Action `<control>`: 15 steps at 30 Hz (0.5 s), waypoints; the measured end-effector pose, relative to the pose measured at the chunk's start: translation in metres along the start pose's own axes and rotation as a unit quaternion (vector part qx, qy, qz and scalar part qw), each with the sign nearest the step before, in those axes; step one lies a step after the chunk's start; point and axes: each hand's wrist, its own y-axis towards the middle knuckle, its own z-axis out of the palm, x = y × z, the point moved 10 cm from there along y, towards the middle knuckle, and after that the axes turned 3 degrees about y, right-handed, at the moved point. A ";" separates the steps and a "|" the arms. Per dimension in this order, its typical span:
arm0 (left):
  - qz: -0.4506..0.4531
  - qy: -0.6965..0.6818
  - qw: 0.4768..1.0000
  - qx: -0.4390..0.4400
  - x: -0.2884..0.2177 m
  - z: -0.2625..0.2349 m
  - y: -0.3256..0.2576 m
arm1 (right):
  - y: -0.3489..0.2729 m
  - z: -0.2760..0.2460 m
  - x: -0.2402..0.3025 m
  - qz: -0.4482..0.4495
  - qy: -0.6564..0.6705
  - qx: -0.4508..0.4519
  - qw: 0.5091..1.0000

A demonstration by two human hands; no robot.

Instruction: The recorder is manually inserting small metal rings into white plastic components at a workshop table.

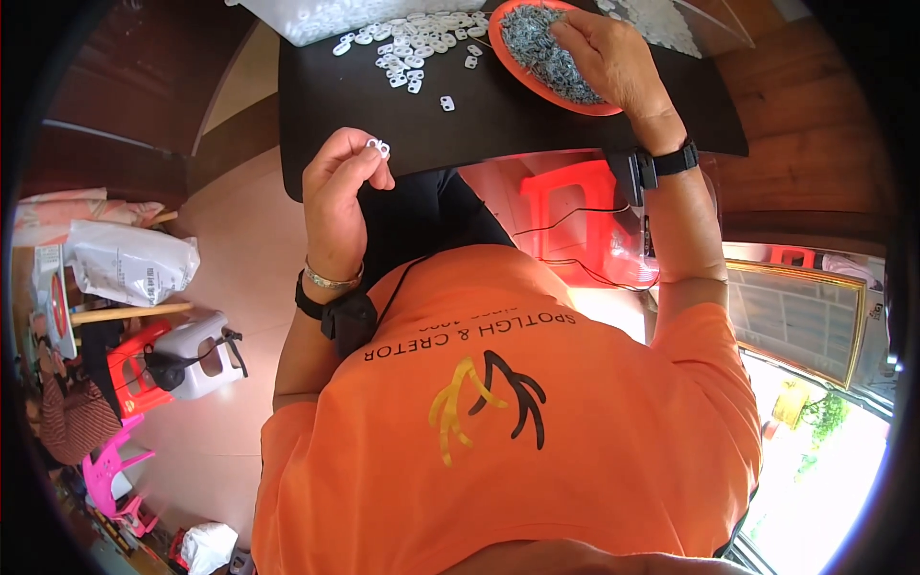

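Observation:
My left hand (pixel 337 196) is raised at the table's near edge. Between its thumb and fingers is a small white plastic piece (pixel 379 148) with two round holes. My right hand (pixel 618 72) reaches over an orange bowl (pixel 497 43) filled with small grey metal pins, perhaps nails or screws (pixel 537 53). Its thumb and fingers come together at the heap; whatever they pinch is too small to make out. Similar white plastic pieces (pixel 412 43) lie in a loose pile left of the bowl, and a single one (pixel 448 103) sits nearer to me.
Behind the pile stands a translucent bin (pixel 307 21) of white pieces. More white pieces (pixel 656 21) lie beyond the bowl on the right. The dark table (pixel 335 96) has a curved near edge. Under it are a red stool (pixel 565 216) and dark cables.

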 end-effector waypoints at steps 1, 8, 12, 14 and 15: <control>0.000 -0.002 1.000 0.000 0.000 0.000 0.000 | -0.001 0.000 0.004 -0.031 -0.013 -0.006 0.999; 0.004 -0.002 1.000 -0.005 -0.001 -0.001 0.000 | 0.001 0.000 0.001 -0.021 -0.065 -0.003 0.998; 0.000 -0.003 1.000 0.000 0.002 -0.001 0.001 | 0.001 -0.001 -0.005 -0.009 -0.064 -0.012 0.998; -0.003 -0.003 1.000 0.005 0.003 -0.001 0.001 | 0.000 0.000 -0.008 -0.009 -0.064 -0.009 0.998; -0.003 -0.003 1.000 0.005 0.003 -0.001 0.001 | -0.001 0.001 -0.010 0.000 -0.058 -0.005 0.998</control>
